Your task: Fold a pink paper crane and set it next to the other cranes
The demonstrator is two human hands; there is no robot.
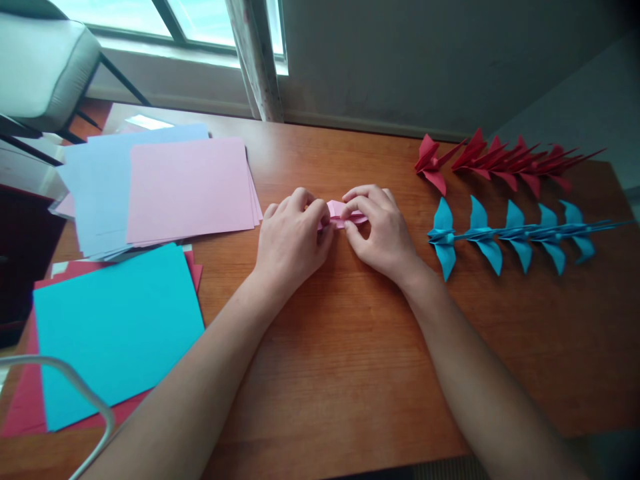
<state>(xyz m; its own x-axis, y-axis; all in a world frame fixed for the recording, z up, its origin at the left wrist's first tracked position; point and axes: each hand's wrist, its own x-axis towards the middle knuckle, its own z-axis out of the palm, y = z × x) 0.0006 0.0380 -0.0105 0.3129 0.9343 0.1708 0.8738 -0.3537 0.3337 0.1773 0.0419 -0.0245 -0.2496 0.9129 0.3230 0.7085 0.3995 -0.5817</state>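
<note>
A small folded piece of pink paper [336, 209] lies between my hands near the middle of the wooden table. My left hand [296, 230] curls its fingers over the left end of the paper, hiding that end. From the other side, my right hand [379, 225] pinches the right part between thumb and fingers. Both wrists are low, close to the tabletop. The paper's full folded shape cannot be made out, as fingers cover much of it.
Pink sheets [193, 190] overlap pale blue sheets [100, 193] at left, with a turquoise sheet [120, 333] on red paper [23, 407] nearer me. A white cable [70, 370] crosses the lower left corner. Red origami cranes [515, 163] and blue origami cranes [515, 233] stand in rows at right.
</note>
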